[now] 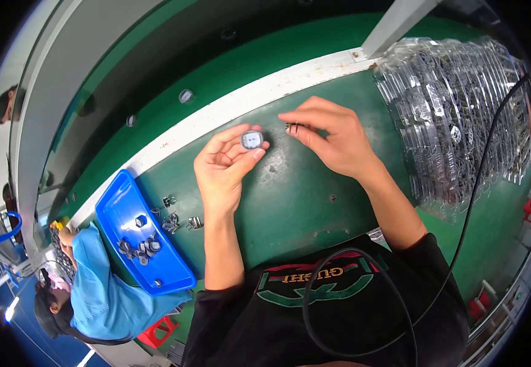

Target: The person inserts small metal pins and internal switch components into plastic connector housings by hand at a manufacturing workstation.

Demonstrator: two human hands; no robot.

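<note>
Your left hand (225, 165) palm-up above green bench (296, 189), fingertips pinching small round disc part (252, 140), pale face up. Your right hand (332, 137) closed in pinch on small metal clip (292, 128), just beside disc, not touching. Looks like mating step: clip about to go onto disc. Next move needs fine alignment, steady left grip. More loose clips (173, 221) beside blue tray (125, 211); stack of clear blister trays (455, 116) at your right
</note>
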